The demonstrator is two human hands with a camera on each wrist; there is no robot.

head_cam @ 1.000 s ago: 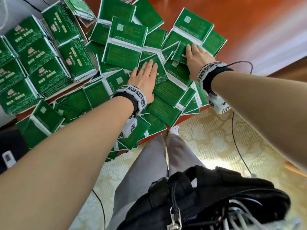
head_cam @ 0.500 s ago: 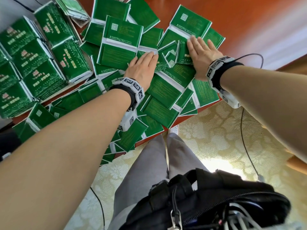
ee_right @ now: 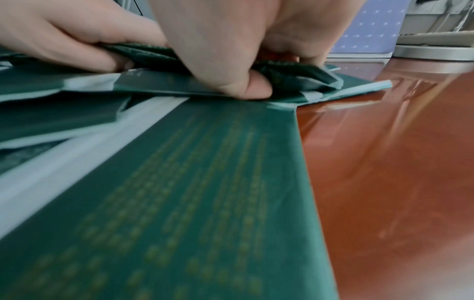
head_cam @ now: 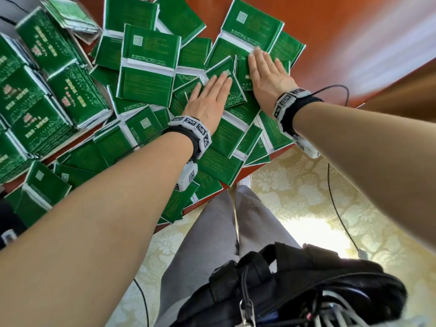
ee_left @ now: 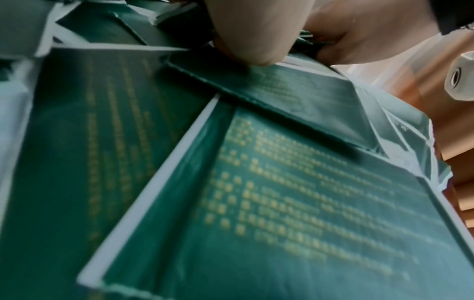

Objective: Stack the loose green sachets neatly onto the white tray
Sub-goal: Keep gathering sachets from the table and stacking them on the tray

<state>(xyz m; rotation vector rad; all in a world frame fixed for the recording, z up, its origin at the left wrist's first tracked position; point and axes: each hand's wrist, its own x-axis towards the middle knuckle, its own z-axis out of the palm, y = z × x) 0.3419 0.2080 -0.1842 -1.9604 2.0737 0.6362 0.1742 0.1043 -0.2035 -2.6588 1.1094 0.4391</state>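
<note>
On the reddish surface (head_cam: pixel 342 31), your left hand (head_cam: pixel 207 100) lies flat with straight fingers on the loose green sachets (head_cam: pixel 148 64); your right hand (head_cam: pixel 266 76) pinches a few at the heap's far edge. Stacked sachets (head_cam: pixel 47 90) fill the white tray (head_cam: pixel 87 132) at left.
</note>
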